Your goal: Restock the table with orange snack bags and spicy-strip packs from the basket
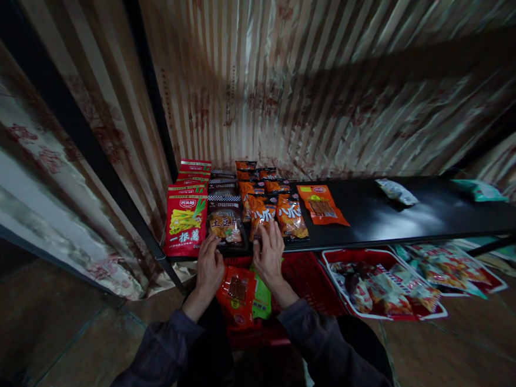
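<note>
Both hands reach to the front edge of a black shelf (366, 221) lined with snack bags. My left hand (209, 267) has its fingers stretched out at the lower edge of a brown bag of potato chips (224, 219). Over the bottom of an orange snack bag (261, 208) lie the extended fingers of my right hand (270, 254). A matching orange bag (291, 215) stands just right of it. Red bags with yellow sticks pictured (186, 222) form the leftmost row. Flat on the shelf to the right is an orange-red packet (322, 205).
Beneath the shelf, a red basket (306, 284) holds a red packet (236, 295) and a green packet (262, 299). A white-rimmed basket (425, 316) of snack bags stands to its right. Black uprights (148, 77) and patterned curtains (277, 86) surround the shelf. Two small packets lie farther right.
</note>
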`<state>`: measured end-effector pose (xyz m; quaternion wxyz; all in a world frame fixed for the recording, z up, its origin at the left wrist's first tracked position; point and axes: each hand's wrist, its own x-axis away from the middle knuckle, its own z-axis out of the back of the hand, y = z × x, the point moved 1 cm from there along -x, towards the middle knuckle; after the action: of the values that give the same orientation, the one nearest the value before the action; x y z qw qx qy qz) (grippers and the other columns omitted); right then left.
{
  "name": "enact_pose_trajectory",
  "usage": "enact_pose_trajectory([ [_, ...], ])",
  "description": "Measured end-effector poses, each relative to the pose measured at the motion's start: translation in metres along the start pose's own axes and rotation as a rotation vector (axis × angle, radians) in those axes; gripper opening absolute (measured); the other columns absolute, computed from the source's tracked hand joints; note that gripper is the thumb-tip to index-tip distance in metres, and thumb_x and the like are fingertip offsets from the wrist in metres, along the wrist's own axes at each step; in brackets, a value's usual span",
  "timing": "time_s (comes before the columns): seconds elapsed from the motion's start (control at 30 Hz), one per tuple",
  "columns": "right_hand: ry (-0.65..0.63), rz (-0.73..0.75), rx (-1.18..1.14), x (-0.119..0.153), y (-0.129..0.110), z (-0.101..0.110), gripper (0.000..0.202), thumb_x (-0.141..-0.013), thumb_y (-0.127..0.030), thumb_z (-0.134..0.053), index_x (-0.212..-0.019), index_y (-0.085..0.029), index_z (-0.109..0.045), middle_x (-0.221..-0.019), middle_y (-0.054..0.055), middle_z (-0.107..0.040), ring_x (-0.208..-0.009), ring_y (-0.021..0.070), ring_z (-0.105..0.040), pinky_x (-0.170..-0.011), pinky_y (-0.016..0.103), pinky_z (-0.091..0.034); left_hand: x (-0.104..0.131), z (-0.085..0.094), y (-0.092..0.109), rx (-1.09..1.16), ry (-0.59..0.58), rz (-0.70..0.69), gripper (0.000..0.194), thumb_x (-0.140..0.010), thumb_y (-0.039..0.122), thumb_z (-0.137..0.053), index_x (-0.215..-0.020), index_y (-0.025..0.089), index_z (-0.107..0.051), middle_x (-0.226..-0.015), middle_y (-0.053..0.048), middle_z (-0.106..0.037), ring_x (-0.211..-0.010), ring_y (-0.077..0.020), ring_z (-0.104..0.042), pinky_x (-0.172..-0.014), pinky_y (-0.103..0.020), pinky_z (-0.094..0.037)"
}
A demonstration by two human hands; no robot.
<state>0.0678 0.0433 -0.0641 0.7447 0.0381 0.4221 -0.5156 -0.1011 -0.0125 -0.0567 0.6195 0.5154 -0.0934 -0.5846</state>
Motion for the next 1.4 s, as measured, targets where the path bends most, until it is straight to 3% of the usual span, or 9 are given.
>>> enact_pose_trajectory([
  [0.2,-0.039,-0.234,-0.002,-0.016,0.026,0.000,0.053,-0.091,-0.034,-0.035,-0.140,-0.015,-0.033,-0.147,0.018,-0.032,-0.135,0.0300,-0.031,-0.104,0.051,-0.033,-0.007,-0.017,0.013,0.063,-0.103,-0.005,0.042,-0.079,0.003,-0.037,-0.113,0.017,-0.058,-0.130,-0.010,-0.055,-0.127,-0.0185,-0.045,-0.109,-0.042,-0.036],
  [0.37,-0.081,-0.205,-0.047,-0.019,0.034,-0.006,0.060,-0.090,-0.038,-0.039,-0.143,-0.014,-0.025,-0.140,0.017,-0.043,-0.129,0.0292,-0.040,-0.103,0.049,-0.036,-0.013,-0.041,0.025,0.092,-0.213,-0.047,0.048,-0.078,0.002,-0.036,-0.121,0.016,-0.054,-0.131,-0.011,-0.055,-0.126,-0.0191,-0.046,-0.108,-0.042,-0.037],
  [0.5,-0.088,-0.170,-0.099,-0.022,0.037,-0.007,0.060,-0.089,-0.030,-0.040,-0.144,-0.012,-0.024,-0.142,0.017,-0.041,-0.131,0.0270,-0.038,-0.104,0.046,-0.036,-0.015,-0.058,0.027,0.082,-0.342,0.054,0.051,-0.079,0.006,-0.037,-0.129,0.010,-0.047,-0.130,-0.017,-0.054,-0.121,-0.0226,-0.052,-0.104,-0.044,-0.041],
  [0.63,-0.098,-0.158,-0.123,-0.024,0.037,-0.009,0.059,-0.088,-0.024,-0.039,-0.144,-0.013,-0.024,-0.144,0.016,-0.039,-0.133,0.0257,-0.036,-0.106,0.046,-0.035,-0.014,-0.069,0.022,0.080,-0.345,0.089,0.051,-0.079,0.006,-0.040,-0.129,0.010,-0.047,-0.130,-0.017,-0.055,-0.122,-0.0225,-0.051,-0.105,-0.044,-0.041],
  [1.07,-0.087,-0.154,-0.153,-0.023,0.035,-0.017,0.056,-0.088,-0.023,-0.038,-0.143,-0.015,-0.029,-0.144,0.016,-0.038,-0.136,0.0256,-0.031,-0.106,0.048,-0.035,-0.016,-0.072,0.017,0.073,-0.362,0.100,0.049,-0.078,0.006,-0.040,-0.125,0.012,-0.051,-0.127,-0.015,-0.058,-0.119,-0.0213,-0.054,-0.104,-0.041,-0.042],
  [1.4,-0.063,-0.065,-0.093,-0.023,0.025,-0.015,0.055,-0.091,-0.025,-0.035,-0.144,-0.016,-0.025,-0.153,0.014,-0.020,-0.142,0.0270,-0.015,-0.109,0.053,-0.027,-0.015,-0.069,0.021,0.092,-0.322,0.085,0.046,-0.079,0.006,-0.039,-0.123,0.013,-0.052,-0.126,-0.014,-0.059,-0.117,-0.0210,-0.056,-0.103,-0.041,-0.043],
])
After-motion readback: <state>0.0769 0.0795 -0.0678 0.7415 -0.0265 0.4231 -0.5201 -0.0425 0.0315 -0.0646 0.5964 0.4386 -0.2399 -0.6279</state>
